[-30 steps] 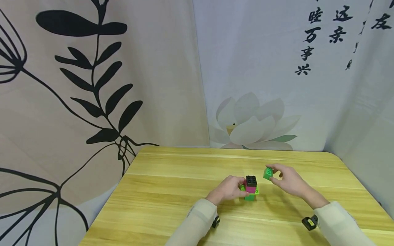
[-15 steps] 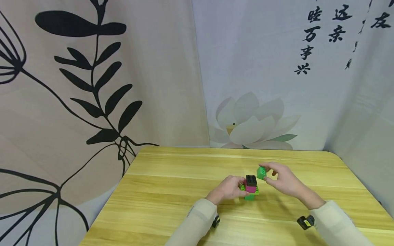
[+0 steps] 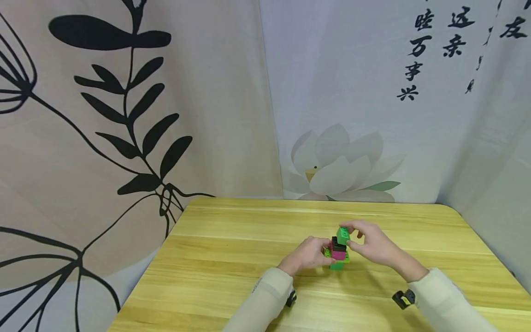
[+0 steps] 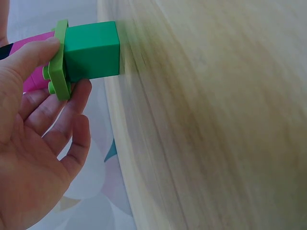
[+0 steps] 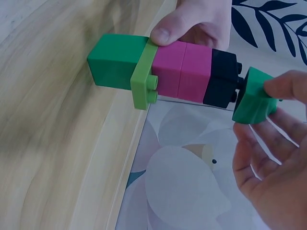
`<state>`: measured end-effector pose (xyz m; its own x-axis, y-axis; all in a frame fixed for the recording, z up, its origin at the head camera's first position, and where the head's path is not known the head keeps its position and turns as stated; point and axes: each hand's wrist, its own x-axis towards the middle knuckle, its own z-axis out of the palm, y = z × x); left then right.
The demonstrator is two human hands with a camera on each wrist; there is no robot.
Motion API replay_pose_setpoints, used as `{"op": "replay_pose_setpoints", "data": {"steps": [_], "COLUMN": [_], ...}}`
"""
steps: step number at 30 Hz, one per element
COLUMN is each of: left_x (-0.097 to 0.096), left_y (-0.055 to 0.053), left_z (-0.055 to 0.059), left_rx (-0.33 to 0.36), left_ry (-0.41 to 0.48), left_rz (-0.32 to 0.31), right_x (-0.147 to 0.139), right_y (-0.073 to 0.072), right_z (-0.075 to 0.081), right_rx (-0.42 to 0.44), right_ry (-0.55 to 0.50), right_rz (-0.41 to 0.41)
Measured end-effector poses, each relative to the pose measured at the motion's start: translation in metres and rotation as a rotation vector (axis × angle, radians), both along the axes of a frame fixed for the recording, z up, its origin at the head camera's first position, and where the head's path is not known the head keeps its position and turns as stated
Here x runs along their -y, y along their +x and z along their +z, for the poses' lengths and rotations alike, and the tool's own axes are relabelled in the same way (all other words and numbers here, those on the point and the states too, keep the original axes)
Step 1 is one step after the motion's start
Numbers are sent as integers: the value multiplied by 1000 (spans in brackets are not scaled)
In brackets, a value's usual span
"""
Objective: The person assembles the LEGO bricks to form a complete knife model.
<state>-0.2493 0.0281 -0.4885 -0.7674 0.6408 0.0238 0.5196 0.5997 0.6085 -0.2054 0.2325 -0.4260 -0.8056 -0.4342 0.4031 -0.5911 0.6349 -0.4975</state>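
A toy brick stack stands upright on the table. It has a green brick (image 5: 116, 62) at the base, a lime plate (image 5: 140, 86), magenta bricks (image 5: 181, 72) and a black brick (image 5: 223, 79) on top. My left hand (image 3: 306, 254) grips the stack from the left, thumb and fingers around the lime plate and magenta part. Thumb and fingertips of my right hand (image 3: 372, 243) pinch a green sloped brick (image 5: 254, 98) over the black one. That brick sits tilted at the black studs; whether it is pressed on, I cannot tell.
The wooden table (image 3: 232, 235) reaches back to a curtain (image 3: 220, 115) printed with plants and writing. Small black devices (image 3: 404, 299) hang beneath both cuffs.
My right hand has moved left with the green sloped brick, from beside the stack to over its black top brick. My left hand keeps its hold on the stack.
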Motion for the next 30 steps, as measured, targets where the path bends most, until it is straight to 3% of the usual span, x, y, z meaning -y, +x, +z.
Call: {"op": "replay_pose_setpoints", "data": {"steps": [10,20,30], "left_x": [-1,-1,0], "left_y": [-1,1,2], "left_z": [0,0,1], "left_rx": [-11,5,3], "left_ry": [-7,-7,-8], "left_rz": [-7,11,4], "right_x": [5,6,7], "right_y": [0,-2,-3], "right_z": [-2,-4,-10], "right_rx": [-28,9,-26], "right_ry": [-16,-1,14], "right_rz": [53,108,67]}}
